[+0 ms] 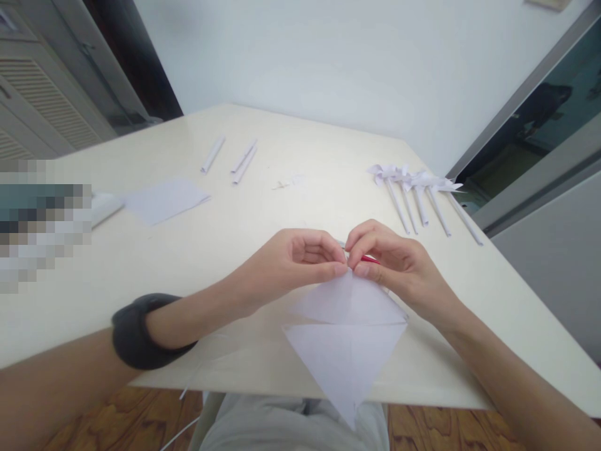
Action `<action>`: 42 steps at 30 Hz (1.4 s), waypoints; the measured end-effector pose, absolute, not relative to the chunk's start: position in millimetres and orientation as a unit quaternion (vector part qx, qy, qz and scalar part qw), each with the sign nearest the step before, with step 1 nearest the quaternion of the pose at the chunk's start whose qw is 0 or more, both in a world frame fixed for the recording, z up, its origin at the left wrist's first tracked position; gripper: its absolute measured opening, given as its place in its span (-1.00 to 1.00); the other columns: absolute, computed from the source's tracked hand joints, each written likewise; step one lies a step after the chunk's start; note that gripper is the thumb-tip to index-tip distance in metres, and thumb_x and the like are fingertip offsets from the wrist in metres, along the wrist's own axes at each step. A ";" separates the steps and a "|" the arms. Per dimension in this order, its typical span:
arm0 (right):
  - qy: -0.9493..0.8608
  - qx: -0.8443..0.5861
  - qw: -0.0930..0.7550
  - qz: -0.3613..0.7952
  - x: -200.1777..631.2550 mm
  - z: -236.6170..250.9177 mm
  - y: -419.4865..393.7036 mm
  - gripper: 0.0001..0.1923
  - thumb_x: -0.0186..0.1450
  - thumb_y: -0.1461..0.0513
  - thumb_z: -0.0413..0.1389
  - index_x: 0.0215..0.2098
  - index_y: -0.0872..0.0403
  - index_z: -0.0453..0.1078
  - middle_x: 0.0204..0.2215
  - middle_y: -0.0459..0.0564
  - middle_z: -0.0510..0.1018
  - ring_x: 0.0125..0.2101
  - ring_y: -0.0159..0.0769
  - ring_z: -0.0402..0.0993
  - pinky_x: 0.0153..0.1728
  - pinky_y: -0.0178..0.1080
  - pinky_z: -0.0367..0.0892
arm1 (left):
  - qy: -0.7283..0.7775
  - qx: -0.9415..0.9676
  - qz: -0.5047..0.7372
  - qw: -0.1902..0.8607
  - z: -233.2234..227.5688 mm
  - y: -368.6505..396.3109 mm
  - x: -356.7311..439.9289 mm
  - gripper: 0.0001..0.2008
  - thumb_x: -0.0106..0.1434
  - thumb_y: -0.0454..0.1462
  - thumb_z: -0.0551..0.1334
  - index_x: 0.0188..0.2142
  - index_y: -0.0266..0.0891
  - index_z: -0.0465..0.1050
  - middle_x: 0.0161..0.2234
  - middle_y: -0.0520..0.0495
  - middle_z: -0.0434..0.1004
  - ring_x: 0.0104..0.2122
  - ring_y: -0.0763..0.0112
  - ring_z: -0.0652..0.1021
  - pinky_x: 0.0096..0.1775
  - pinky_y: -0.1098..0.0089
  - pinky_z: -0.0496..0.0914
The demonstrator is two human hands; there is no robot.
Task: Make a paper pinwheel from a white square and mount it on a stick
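Currently left hand (300, 260) and right hand (389, 260) fingers pinched closed on folded paper (345, 332) top corner at counter (263, 219) edge. Paper light, flimsy, creases easily; grip corners.

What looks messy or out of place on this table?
Little stands out. The folded paper pinched by both hands hangs past the table edge, and small paper scraps lie loose mid-table. The paper rolls and pinwheels lie tidily.

Beyond the hands lay three rolled paper tubes (233, 158); a flat sheet (164, 199) lay left, finished paper pinwheels (420, 191) right.
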State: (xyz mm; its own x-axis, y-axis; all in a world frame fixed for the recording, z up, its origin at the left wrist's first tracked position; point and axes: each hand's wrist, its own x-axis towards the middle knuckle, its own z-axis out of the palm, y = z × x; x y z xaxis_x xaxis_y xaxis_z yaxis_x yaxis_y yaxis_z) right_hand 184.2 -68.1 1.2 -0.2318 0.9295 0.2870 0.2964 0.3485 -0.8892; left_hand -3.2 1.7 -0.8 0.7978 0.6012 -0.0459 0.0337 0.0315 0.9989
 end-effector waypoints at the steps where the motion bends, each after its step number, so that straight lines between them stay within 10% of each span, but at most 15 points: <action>1: -0.693 -0.437 0.438 0.369 184.0 1.0 -68.3 -0.95 0.26 0.27 0.14 -0.36 0.04 0.43 -0.24 -0.03 0.37 -0.19 -0.31 0.35 -0.14 -0.21 0.28 | 0.234 0.655 0.203 0.689 -0.3 1.6 -3.2 -0.95 0.15 -0.29 0.27 -0.42 -0.22 0.45 -0.45 0.05 0.49 -0.40 0.51 0.49 -0.37 0.52 0.38; 13: -0.680 -0.433 0.456 0.376 179.7 -0.5 -67.2 -0.97 0.22 0.29 0.18 -0.37 0.04 0.41 -0.30 -0.05 0.39 -0.22 -0.31 0.35 -0.15 -0.20 0.29 | 0.218 0.637 0.189 0.715 -0.4 -0.8 -2.1 -0.94 0.20 -0.30 0.23 -0.41 -0.22 0.42 -0.39 0.05 0.48 -0.34 0.51 0.50 -0.30 0.51 0.36; 31: -0.728 -0.414 0.511 0.194 170.7 -9.5 -72.5 -0.90 0.22 0.35 0.17 -0.33 0.04 0.39 -0.30 -0.02 0.38 -0.23 -0.27 0.35 -0.19 -0.18 0.30 | 0.216 0.808 0.368 0.406 -2.6 -16.3 -8.7 -0.94 0.21 -0.36 0.23 -0.39 -0.18 0.45 -0.38 0.09 0.53 -0.34 0.51 0.50 -0.23 0.48 0.35; 42: -0.738 -0.411 0.504 0.181 172.7 -4.6 -74.2 -0.84 0.17 0.44 0.19 -0.34 0.08 0.43 -0.30 -0.04 0.40 -0.25 -0.32 0.36 -0.22 -0.23 0.30 | 0.196 0.745 0.395 0.501 -2.2 -16.8 -6.0 -0.83 0.18 -0.35 0.27 -0.30 -0.18 0.26 -0.37 0.06 0.45 -0.31 0.44 0.52 -0.17 0.37 0.42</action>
State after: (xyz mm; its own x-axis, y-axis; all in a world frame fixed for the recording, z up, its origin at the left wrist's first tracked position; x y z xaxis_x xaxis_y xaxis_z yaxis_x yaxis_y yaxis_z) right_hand 172.7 -74.2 -4.6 -0.1549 0.7888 0.5949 0.4231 0.5971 -0.6815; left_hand -6.0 -16.8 -2.2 0.6103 0.6884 0.3920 -0.1032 -0.4216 0.9009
